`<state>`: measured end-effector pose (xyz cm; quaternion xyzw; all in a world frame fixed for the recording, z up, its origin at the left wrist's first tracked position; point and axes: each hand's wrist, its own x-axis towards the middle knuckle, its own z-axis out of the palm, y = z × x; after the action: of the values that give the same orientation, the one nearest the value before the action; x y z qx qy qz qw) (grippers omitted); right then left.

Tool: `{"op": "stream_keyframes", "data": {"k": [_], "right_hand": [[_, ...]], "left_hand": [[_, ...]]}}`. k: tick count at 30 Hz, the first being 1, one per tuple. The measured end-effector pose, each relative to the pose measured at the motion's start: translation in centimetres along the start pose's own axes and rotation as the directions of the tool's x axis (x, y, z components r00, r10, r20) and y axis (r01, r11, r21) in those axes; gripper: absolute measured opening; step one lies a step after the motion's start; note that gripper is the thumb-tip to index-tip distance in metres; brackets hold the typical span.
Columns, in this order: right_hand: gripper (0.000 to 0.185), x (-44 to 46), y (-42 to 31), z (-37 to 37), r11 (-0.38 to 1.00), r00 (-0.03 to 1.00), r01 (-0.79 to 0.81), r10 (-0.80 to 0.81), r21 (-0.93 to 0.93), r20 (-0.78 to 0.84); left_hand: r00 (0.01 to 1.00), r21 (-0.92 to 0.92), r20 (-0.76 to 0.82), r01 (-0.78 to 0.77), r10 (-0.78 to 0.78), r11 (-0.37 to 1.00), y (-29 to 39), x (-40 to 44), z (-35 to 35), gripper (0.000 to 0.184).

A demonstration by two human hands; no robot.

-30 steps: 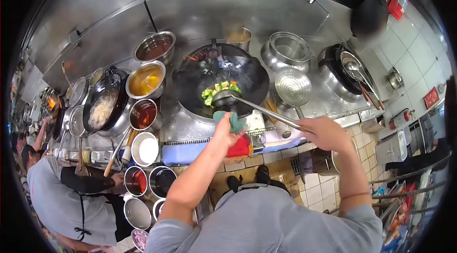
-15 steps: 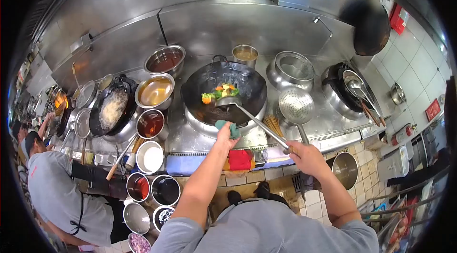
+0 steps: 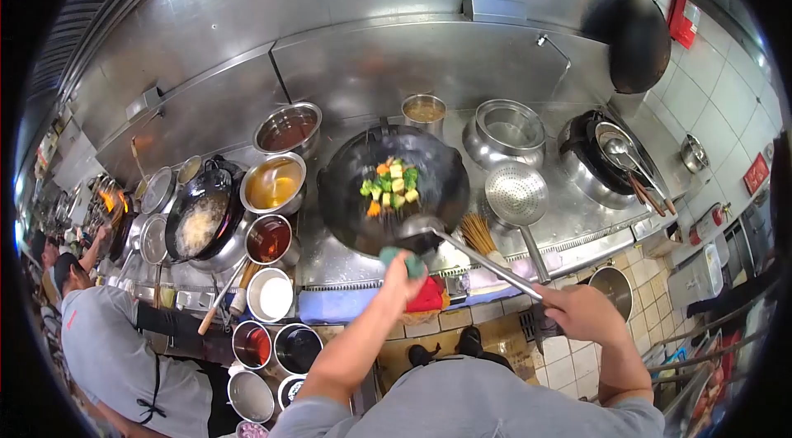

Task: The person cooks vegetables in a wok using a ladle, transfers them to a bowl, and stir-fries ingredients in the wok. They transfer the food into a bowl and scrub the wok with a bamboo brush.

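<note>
My left hand (image 3: 401, 280) is closed around a folded green cloth (image 3: 409, 263) at the near rim of a big black wok (image 3: 342, 190). Whatever handle lies under the cloth is hidden. Chopped vegetables (image 3: 394, 184), green, orange and pale yellow, are spread loosely over the middle of the wok, perhaps in the air. In my right hand (image 3: 584, 313) is the end of a long-handled metal ladle (image 3: 491, 261). Its bowl, slightly blurred, hangs over the wok's near right rim with no vegetables visible in it.
Left of the wok stand metal bowls of oil (image 3: 272, 185) and red-brown sauce (image 3: 268, 238). A second wok (image 3: 227, 197) bubbles beyond, beside a co-worker (image 3: 136, 351). To the right lie a bamboo brush (image 3: 477, 233) and a perforated strainer (image 3: 516, 193) on a pot. A red cloth (image 3: 426, 296) hangs at the counter's front.
The wok has shifted towards me and tilted, and the vegetables have spread out from a cluster by the ladle. Both hands came nearer; the ladle's bowl drew back to the near rim.
</note>
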<state>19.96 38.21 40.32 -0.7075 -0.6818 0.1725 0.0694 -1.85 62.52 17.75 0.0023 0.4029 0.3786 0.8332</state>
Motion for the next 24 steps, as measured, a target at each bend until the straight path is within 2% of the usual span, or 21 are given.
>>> {"op": "stream_keyframes", "data": {"k": [1, 3, 4, 5, 6, 8, 10, 11, 13, 16, 17, 19, 21, 23, 24], "right_hand": [[0.045, 0.3, -0.1, -0.9, 1.000, 1.000, 0.010, -0.010, -0.003, -0.008], [0.040, 0.9, -0.2, -1.8, 0.999, 0.995, -0.006, 0.010, -0.047, 0.099], [0.039, 2.3, -0.1, -1.0, 0.999, 0.996, -0.022, 0.024, -0.028, 0.090], [0.039, 4.2, 0.3, 0.4, 1.000, 0.999, 0.016, -0.016, 0.007, 0.036], [0.039, 6.5, 0.8, 1.8, 0.998, 0.998, 0.056, -0.055, 0.036, -0.029], [0.039, 11.0, 1.1, 4.1, 0.999, 0.999, 0.031, -0.031, 0.006, -0.020], [0.039, 14.4, 1.1, 7.1, 1.000, 0.995, 0.001, -0.003, -0.023, -0.097], [0.039, 14.8, 0.9, 7.7, 1.000, 0.996, 0.003, -0.005, -0.022, -0.092], [0.040, 15.5, 0.6, 8.2, 1.000, 0.981, 0.006, -0.001, 0.023, -0.196], [0.041, 12.9, 0.1, 6.4, 0.991, 0.980, 0.017, 0.009, 0.129, -0.199], [0.041, 12.3, 0.2, 5.6, 0.992, 0.981, 0.018, 0.007, 0.127, -0.195], [0.043, 9.9, 0.8, 4.8, 0.989, 0.990, 0.060, -0.041, 0.137, -0.136], [0.042, 7.3, 1.1, 4.1, 0.988, 0.988, 0.076, -0.057, 0.132, -0.145], [0.041, 4.2, 0.6, 0.5, 0.988, 0.998, 0.048, -0.043, 0.145, -0.036], [0.041, 3.2, 1.1, -0.9, 0.990, 0.998, 0.051, -0.045, 0.132, -0.050]], "left_hand": [[0.998, -0.028, 0.053, 0.019, -0.018, 0.999, -0.9, -2.0, -0.4, 0.007], [0.998, -0.031, 0.054, 0.022, -0.020, 0.999, -0.2, -4.3, 1.6, 0.007], [0.998, -0.039, 0.039, 0.041, -0.040, 0.998, -0.1, -4.9, 1.9, 0.007], [0.999, -0.067, 0.030, 0.047, -0.045, 0.997, 0.9, -2.7, 2.0, 0.008], [0.999, 0.000, 0.016, 0.047, -0.047, 0.999, 1.7, -0.8, 2.2, 0.008], [0.999, 0.069, 0.010, 0.045, -0.046, 0.997, 2.5, 2.2, 1.7, 0.008], [0.999, 0.160, 0.029, 0.028, -0.033, 0.987, 2.0, 3.7, -0.3, 0.007], [0.999, 0.157, 0.025, 0.029, -0.033, 0.987, 0.9, 3.5, -2.0, 0.007], [0.995, 0.110, 0.084, 0.037, -0.046, 0.993, -1.7, 2.8, -5.1, 0.007], [0.999, 0.166, 0.002, 0.042, -0.043, 0.985, -3.8, -6.5, -2.0, 0.012], [0.999, 0.161, 0.001, 0.043, -0.044, 0.986, -3.2, -5.3, -1.4, 0.012], [0.994, -0.129, 0.026, 0.109, -0.107, 0.986, -1.2, -1.2, -0.1, 0.014], [1.000, -0.044, -0.005, 0.016, -0.016, 0.999, 1.3, 1.4, 1.7, 0.015], [1.000, -0.021, -0.012, 0.010, -0.010, 1.000, 1.0, 1.0, 1.5, 0.012], [0.998, 0.000, 0.038, 0.059, -0.059, 0.998, 0.1, -1.2, 0.9, 0.010]]}}
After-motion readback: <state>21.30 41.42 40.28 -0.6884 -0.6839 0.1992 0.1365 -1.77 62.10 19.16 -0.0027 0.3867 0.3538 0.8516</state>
